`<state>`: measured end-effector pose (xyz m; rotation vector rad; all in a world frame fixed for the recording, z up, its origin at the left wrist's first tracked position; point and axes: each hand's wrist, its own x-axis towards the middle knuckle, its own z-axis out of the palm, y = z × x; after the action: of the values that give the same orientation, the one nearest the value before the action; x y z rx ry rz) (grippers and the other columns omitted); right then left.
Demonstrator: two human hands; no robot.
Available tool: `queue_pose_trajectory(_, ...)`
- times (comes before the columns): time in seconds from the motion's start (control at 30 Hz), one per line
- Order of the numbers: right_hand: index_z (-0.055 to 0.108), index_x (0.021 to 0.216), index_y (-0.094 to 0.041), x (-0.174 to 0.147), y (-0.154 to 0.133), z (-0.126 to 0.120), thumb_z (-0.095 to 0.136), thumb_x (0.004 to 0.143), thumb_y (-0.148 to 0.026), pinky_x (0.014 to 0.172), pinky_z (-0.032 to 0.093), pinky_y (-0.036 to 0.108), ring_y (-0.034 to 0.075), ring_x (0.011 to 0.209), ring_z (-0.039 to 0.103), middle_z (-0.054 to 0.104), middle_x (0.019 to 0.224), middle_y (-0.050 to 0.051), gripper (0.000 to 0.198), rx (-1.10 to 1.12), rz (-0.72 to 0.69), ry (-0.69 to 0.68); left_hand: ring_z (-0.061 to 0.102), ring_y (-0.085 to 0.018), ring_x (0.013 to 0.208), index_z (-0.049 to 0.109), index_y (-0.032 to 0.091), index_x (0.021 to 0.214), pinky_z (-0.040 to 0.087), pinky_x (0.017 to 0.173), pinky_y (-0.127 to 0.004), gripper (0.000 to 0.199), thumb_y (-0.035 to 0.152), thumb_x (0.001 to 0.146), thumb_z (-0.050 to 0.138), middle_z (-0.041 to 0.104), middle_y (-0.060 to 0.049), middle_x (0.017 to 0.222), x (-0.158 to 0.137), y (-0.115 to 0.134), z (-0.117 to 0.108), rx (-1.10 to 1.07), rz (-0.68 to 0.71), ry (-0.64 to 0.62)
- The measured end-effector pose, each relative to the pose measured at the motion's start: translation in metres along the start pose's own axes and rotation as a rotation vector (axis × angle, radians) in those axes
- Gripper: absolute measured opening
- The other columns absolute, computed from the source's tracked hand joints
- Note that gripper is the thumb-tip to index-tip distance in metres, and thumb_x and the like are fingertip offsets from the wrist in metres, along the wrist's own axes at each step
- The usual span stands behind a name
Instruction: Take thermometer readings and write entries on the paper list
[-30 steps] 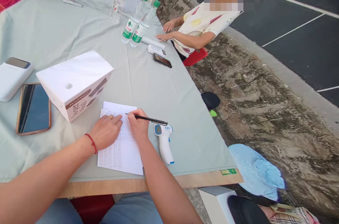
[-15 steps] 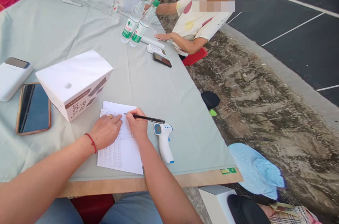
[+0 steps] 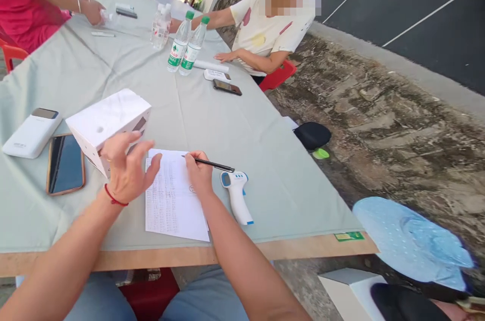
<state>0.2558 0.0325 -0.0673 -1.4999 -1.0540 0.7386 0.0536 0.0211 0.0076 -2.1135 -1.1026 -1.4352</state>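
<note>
My right hand (image 3: 200, 172) grips a black pen (image 3: 214, 163) and rests on the right side of a white sheet of paper (image 3: 189, 220) covered in columns of handwriting. My left hand (image 3: 129, 167) is raised with its fingers spread, in front of a white box (image 3: 109, 113) with brown print. It hides part of the box's front and the sheet's left edge. Just right of my right hand lies a white and blue infrared thermometer (image 3: 237, 194).
A smartphone (image 3: 66, 164) and a white power bank (image 3: 33, 131) lie at the left. Two green-capped water bottles (image 3: 185, 50) stand further back, near a dark phone (image 3: 227, 87). A person in a patterned shirt (image 3: 273, 28) sits at the right edge; others are at the far end.
My left hand has lifted off the paper and moved left, its fingers opening. My right hand stays on the sheet with the pen. The view has tilted up, showing more of the far people.
</note>
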Motion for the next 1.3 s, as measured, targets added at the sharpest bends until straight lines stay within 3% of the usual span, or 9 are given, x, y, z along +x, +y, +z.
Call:
queue_pose_trajectory(0.1, 0.053, 0.076, -0.021, 0.002, -0.001, 0.003, 0.053, 0.077, -0.043, 0.055, 0.037, 0.025, 0.012, 0.057, 0.044, 0.051, 0.062, -0.005, 0.022, 0.029, 0.009, 0.005, 0.024, -0.038, 0.140, 0.027, 0.032, 0.144, 0.023, 0.113, -0.062, 0.094, 0.039, 0.068, 0.082, 0.022, -0.012, 0.152, 0.014, -0.023, -0.025, 0.136, -0.173, 0.209)
queue_pose_trajectory(0.23, 0.054, 0.076, -0.021, 0.004, -0.003, 0.005, 0.051, 0.079, -0.046, 0.055, 0.037, 0.026, 0.013, 0.058, 0.045, 0.052, 0.062, -0.004, 0.024, 0.019, -0.018, -0.018, 0.006, -0.039, 0.147, 0.016, 0.026, 0.150, 0.006, 0.120, -0.063, 0.117, 0.044, 0.059, 0.087, 0.012, -0.013, 0.157, 0.013, -0.044, -0.042, 0.079, -0.362, 0.162)
queue_pose_trajectory(0.4, 0.057, 0.082, -0.021, 0.008, 0.000, 0.010, 0.053, 0.078, -0.044, 0.063, 0.043, 0.028, 0.016, 0.067, 0.053, 0.061, 0.072, 0.000, 0.024, 0.042, -0.057, -0.001, 0.040, -0.032, 0.136, 0.024, 0.022, 0.145, 0.033, 0.115, -0.049, 0.104, 0.040, 0.061, 0.084, 0.037, -0.015, 0.147, 0.005, -0.056, -0.035, -0.317, -0.725, 0.020)
queue_pose_trajectory(0.6, 0.062, 0.101, -0.022, 0.004, -0.009, -0.001, 0.044, 0.087, -0.038, 0.076, 0.046, 0.030, 0.018, 0.082, 0.059, 0.066, 0.093, 0.002, 0.028, -0.104, -0.244, -0.107, 0.057, -0.035, 0.113, 0.049, 0.020, 0.118, 0.044, 0.099, -0.054, 0.080, 0.035, 0.050, 0.089, 0.058, -0.012, 0.118, -0.004, -0.071, -0.024, -0.350, -0.929, -0.350)
queue_pose_trajectory(0.83, 0.061, 0.116, -0.026, -0.026, -0.013, -0.027, 0.041, 0.085, -0.007, 0.081, 0.043, 0.031, 0.021, 0.097, 0.057, 0.062, 0.107, 0.007, 0.041, -0.714, -0.446, -0.290, 0.060, -0.030, 0.110, 0.054, 0.019, 0.108, 0.048, 0.097, -0.046, 0.066, 0.045, 0.057, 0.085, 0.063, -0.009, 0.114, -0.005, -0.069, -0.018, -0.576, -1.063, 0.057)
queue_pose_trajectory(0.9, 0.060, 0.121, -0.026, -0.033, -0.012, -0.030, 0.039, 0.084, -0.003, 0.080, 0.043, 0.032, 0.022, 0.095, 0.056, 0.060, 0.105, 0.008, 0.049, -0.827, -0.456, -0.309, 0.061, -0.030, 0.111, 0.057, 0.018, 0.108, 0.050, 0.096, -0.043, 0.061, 0.049, 0.061, 0.081, 0.065, -0.010, 0.116, -0.002, -0.065, -0.019, -0.844, -1.085, 0.047)
queue_pose_trajectory(1.0, 0.056, 0.129, -0.025, -0.040, -0.014, -0.040, 0.038, 0.080, 0.000, 0.083, 0.043, 0.034, 0.024, 0.098, 0.055, 0.058, 0.109, 0.010, 0.058, -0.893, -0.464, -0.253, 0.064, -0.032, 0.108, 0.060, 0.015, 0.112, 0.053, 0.090, -0.043, 0.064, 0.049, 0.061, 0.082, 0.067, -0.013, 0.116, -0.003, -0.057, -0.017, -1.109, -1.086, -0.180)
queue_pose_trajectory(1.17, 0.053, 0.129, -0.014, -0.038, -0.015, -0.079, 0.058, 0.084, -0.031, 0.089, 0.042, 0.047, 0.036, 0.116, 0.049, 0.051, 0.124, 0.021, 0.048, -1.039, -0.042, 0.134, 0.066, -0.033, 0.101, 0.059, 0.011, 0.111, 0.054, 0.083, -0.044, 0.073, 0.044, 0.053, 0.087, 0.070, -0.015, 0.107, -0.013, -0.043, -0.008, -1.059, -1.092, -0.419)
queue_pose_trajectory(1.3, 0.060, 0.108, -0.012, -0.031, -0.009, -0.101, 0.057, 0.082, -0.040, 0.080, 0.044, 0.046, 0.033, 0.097, 0.059, 0.059, 0.108, 0.021, 0.038, -0.954, 0.258, 0.064, 0.066, -0.033, 0.102, 0.059, 0.012, 0.110, 0.052, 0.084, -0.045, 0.067, 0.043, 0.057, 0.085, 0.069, -0.015, 0.110, -0.010, -0.037, -0.010, -1.093, -1.044, -0.518)
